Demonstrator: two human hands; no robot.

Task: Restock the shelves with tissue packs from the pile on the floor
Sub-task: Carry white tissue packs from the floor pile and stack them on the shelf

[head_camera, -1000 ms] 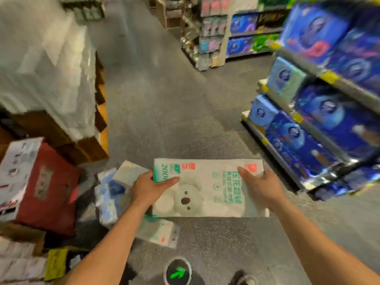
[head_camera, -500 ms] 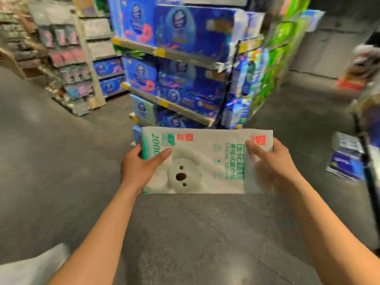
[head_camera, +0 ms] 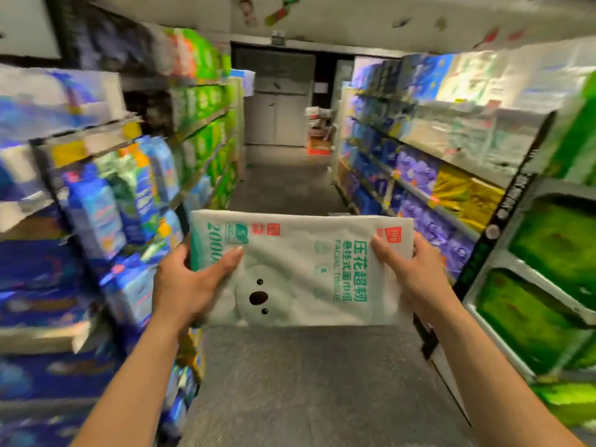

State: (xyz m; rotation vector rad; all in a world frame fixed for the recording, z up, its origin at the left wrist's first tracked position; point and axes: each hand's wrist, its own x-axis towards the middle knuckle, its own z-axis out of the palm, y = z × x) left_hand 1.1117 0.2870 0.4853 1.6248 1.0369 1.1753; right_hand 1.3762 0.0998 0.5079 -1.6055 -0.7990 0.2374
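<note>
step: carry to shelf | white koala-print plastic tissue pack (head_camera: 300, 262) held flat mid-aisle, off grey floor (head_camera: 306, 382) | left hand (head_camera: 187, 285) grip clasps left end, right hand (head_camera: 416, 279) grip clasps right end | tip: hold level, match slot on blurred stocked shelves (head_camera: 416, 190); slot unclear
</note>
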